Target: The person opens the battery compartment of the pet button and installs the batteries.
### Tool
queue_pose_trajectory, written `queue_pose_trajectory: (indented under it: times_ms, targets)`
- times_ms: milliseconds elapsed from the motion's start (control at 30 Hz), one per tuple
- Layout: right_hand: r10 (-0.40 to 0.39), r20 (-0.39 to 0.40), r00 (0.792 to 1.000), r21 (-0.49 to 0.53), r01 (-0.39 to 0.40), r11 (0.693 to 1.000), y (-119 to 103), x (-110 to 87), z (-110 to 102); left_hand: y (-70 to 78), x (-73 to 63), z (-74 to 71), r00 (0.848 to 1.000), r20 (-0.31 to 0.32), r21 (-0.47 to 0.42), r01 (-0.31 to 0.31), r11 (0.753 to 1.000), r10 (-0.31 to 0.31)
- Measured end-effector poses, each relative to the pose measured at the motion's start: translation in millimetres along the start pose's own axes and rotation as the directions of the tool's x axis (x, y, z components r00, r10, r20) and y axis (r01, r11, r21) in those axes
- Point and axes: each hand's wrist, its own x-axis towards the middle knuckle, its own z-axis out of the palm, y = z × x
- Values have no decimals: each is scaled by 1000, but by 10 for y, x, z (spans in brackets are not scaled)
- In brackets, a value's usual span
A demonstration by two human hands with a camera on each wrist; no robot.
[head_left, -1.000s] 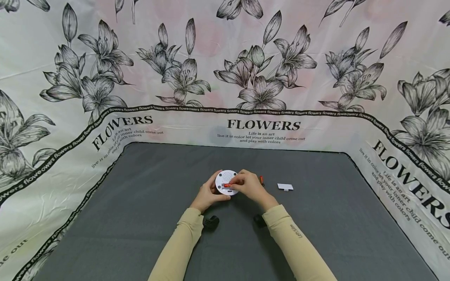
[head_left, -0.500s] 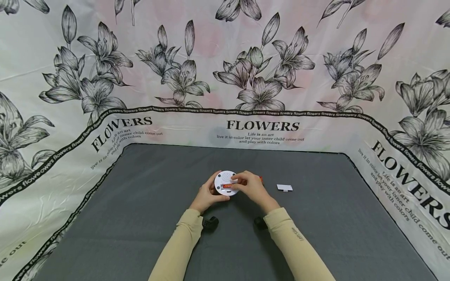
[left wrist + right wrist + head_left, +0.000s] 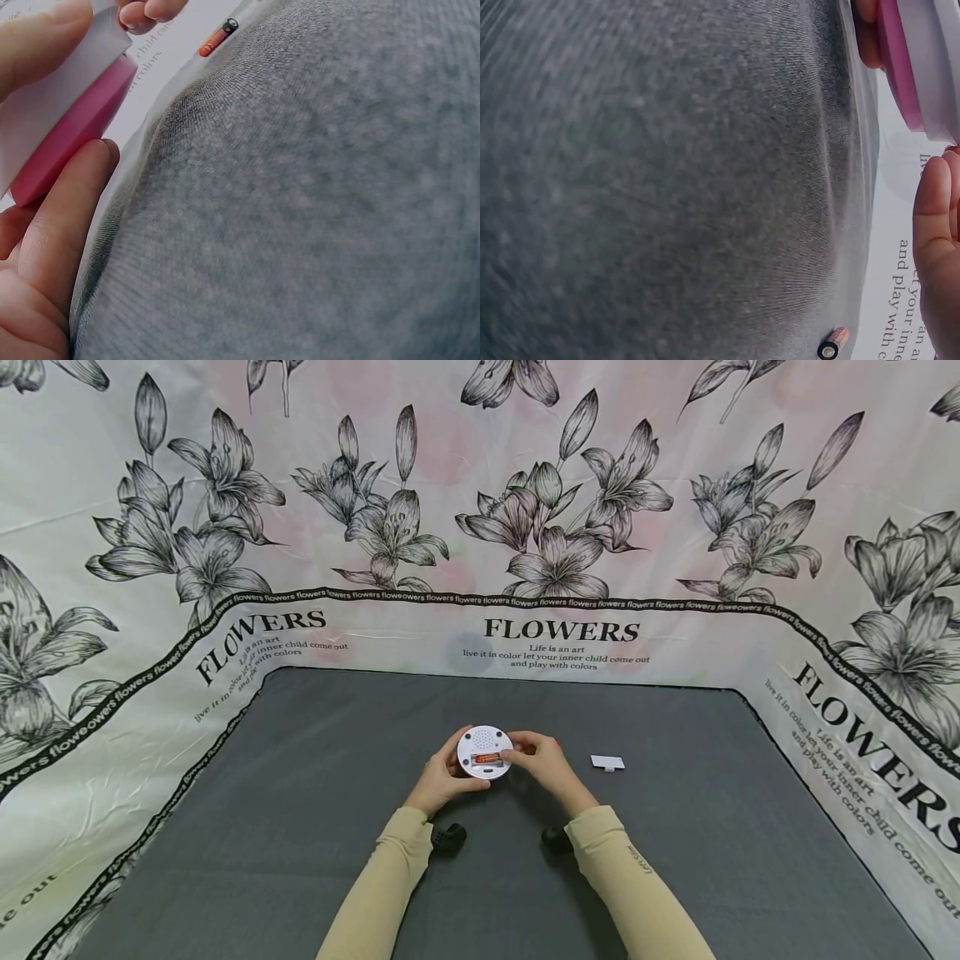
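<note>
My left hand (image 3: 444, 781) grips a round white device (image 3: 482, 737), its perforated back tilted up toward the head camera. A pink side of the device (image 3: 82, 124) shows in the left wrist view. One red battery (image 3: 487, 758) lies in the open compartment. My right hand (image 3: 547, 768) has its thumb at the compartment's right end, with the index finger near the device's rim. In the right wrist view, the other right-hand fingers (image 3: 934, 217) extend just off the device. A second battery, red with a black end (image 3: 217, 37), lies on the cloth, mostly hidden behind my right hand in the head view.
A small white battery cover (image 3: 607, 762) with a tab lies right of my hands on the grey cloth (image 3: 337, 743). Flower-printed fabric (image 3: 555, 527) rises behind and at both sides. Dark wrist cameras (image 3: 450, 837) sit below the wrists.
My right fingers have let go of the red battery, which now sits flatter in the compartment. The right hand has moved slightly right, uncovering more of the device; the left hand keeps its grip.
</note>
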Motion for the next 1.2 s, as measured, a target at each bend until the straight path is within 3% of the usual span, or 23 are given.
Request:
queue_pose_trajectory:
  times_ms: [667,833,1067,1200]
  targets:
    - [116,58,992,26,-118,993,-113,29,1,0,-4,2,1000,0,-7,5,1000,-5]
    - [186,78,979,-14,-186,982,-167,42,-9,9,-3,3,1000,13,2,5,1000,-5]
    - [153,79,985,-24,-152,988,-159,40,-3,33,-12,9,1000,12,9,6,1000,-6]
    - [221,63,973,-72,-216,974,-209,36,17,31,-16,13,1000,17,16,4,1000,-4]
